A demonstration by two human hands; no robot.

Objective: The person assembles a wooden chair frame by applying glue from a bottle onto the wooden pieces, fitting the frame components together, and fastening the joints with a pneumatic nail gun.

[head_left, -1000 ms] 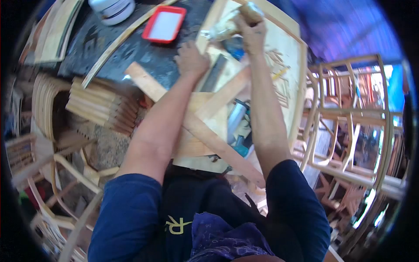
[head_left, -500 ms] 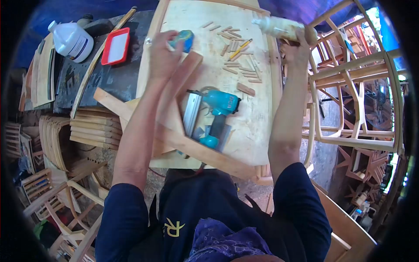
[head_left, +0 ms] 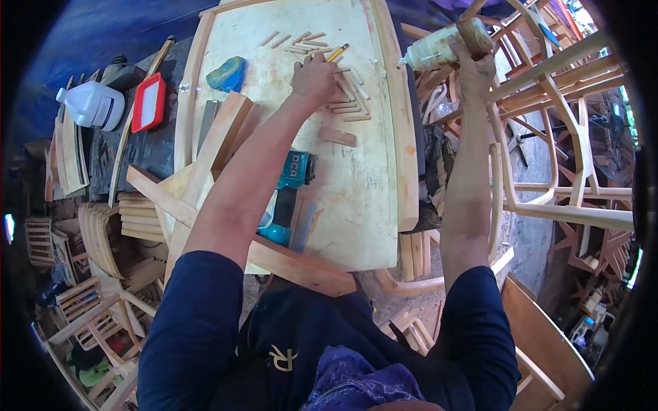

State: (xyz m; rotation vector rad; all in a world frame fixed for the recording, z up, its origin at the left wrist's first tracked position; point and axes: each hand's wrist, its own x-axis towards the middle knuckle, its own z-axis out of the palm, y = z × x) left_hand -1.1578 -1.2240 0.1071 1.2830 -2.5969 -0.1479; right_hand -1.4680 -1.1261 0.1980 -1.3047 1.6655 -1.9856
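Note:
My left hand point(head_left: 315, 82) rests over the pile of small wooden dowels point(head_left: 351, 108), fingers curled down among them; whatever is between the fingertips is hidden. A yellow pencil point(head_left: 338, 52) lies just beyond those fingers. My right hand point(head_left: 474, 72) is wrapped round a smeared whitish squeeze bottle point(head_left: 435, 49), tipped on its side with the nozzle pointing left, beyond the board's right edge. Under my left forearm, a teal nail gun point(head_left: 296, 170) is partly covered. Left of it, a crumpled blue-green lump point(head_left: 227, 74) sits on the pale wooden board point(head_left: 343, 226).
Joined wooden pieces point(head_left: 219, 137) lie across the board's left side, one bar point(head_left: 301, 266) reaching its front edge. A small wood block point(head_left: 338, 135) is near the dowels. A red tray point(head_left: 148, 103) and white jug point(head_left: 96, 105) stand left. Chair frames point(head_left: 582, 137) crowd the right.
My left hand has gone from beside the blue-green lump over to the dowels. The lump now lies clear of the hand. My right hand still holds the bottle. The whole view has shifted.

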